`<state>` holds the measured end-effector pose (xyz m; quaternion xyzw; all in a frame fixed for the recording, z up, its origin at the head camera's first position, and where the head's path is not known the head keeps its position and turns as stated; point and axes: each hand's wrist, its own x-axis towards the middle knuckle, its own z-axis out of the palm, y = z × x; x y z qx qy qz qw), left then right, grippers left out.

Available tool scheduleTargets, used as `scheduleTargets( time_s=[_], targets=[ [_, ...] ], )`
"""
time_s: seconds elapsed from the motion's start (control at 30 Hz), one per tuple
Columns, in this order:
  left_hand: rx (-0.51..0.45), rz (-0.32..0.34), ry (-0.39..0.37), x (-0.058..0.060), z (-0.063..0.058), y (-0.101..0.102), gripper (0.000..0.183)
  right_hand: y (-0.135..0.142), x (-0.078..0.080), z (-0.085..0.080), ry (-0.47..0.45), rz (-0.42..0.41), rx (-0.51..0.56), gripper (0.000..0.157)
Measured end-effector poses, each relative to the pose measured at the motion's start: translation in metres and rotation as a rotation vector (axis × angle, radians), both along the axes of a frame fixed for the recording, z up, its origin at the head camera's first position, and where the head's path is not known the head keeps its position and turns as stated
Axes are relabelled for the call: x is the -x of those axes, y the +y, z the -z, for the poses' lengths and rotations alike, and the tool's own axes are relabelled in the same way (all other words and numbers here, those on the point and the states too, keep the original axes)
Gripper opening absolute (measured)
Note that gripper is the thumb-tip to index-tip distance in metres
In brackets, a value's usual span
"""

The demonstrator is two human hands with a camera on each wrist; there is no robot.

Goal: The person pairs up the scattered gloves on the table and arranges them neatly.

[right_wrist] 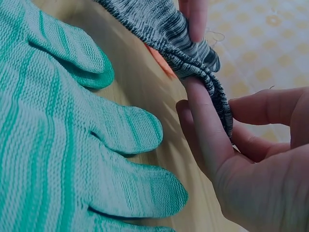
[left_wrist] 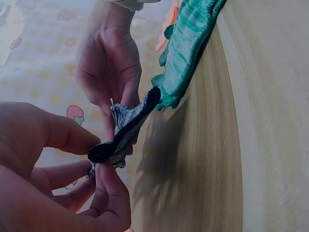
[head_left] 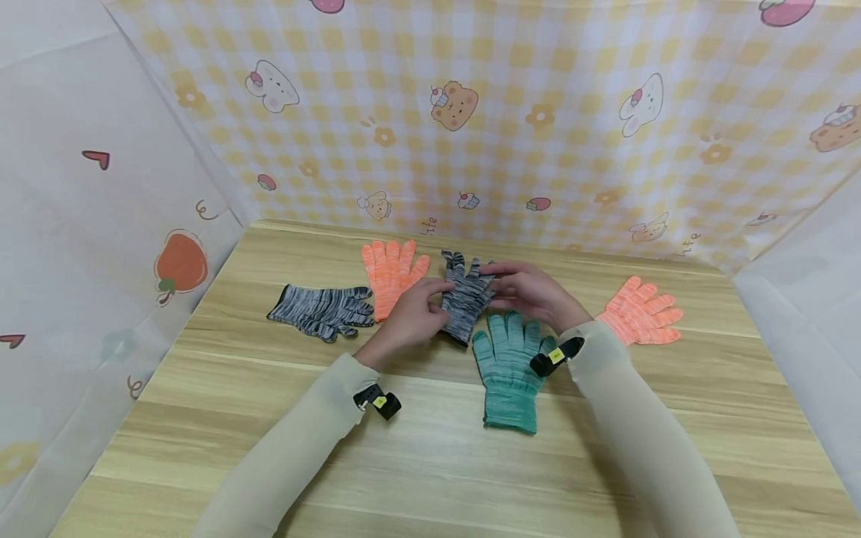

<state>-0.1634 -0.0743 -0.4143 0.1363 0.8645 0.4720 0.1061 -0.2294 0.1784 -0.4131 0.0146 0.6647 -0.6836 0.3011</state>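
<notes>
A black-and-grey knit glove (head_left: 464,302) is held between both hands near the back middle of the table, its finger ends toward the wall. My left hand (head_left: 418,310) pinches its left edge; in the left wrist view, thumb and fingers grip by the black cuff rim (left_wrist: 128,129). On the other side my right hand (head_left: 531,293) pinches the glove, with thumb and fingers on its edge in the right wrist view. Just below the right hand lies a green glove (head_left: 511,373), fingers pointing away. The held glove is raised off the table in the left wrist view.
An orange glove (head_left: 390,273) and a second black-and-grey glove (head_left: 321,310) lie to the left. Another orange glove (head_left: 642,312) lies at the right, partly behind the right sleeve (head_left: 608,366). A checked cloth (head_left: 403,149) hangs behind the wooden table (head_left: 430,478).
</notes>
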Motion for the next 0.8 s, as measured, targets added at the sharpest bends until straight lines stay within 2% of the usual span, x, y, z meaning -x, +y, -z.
scheduleTargets(
  time_s=[0.3, 0.8],
  targets=[
    [-0.131, 0.049, -0.061, -0.007, -0.001, -0.003, 0.062, 0.006, -0.004, -0.002, 0.004, -0.002, 0.051, 0.056],
    [-0.254, 0.053, -0.109, -0.023, -0.008, -0.01, 0.065, 0.016, -0.015, -0.003, 0.086, -0.033, 0.083, 0.059]
  ],
)
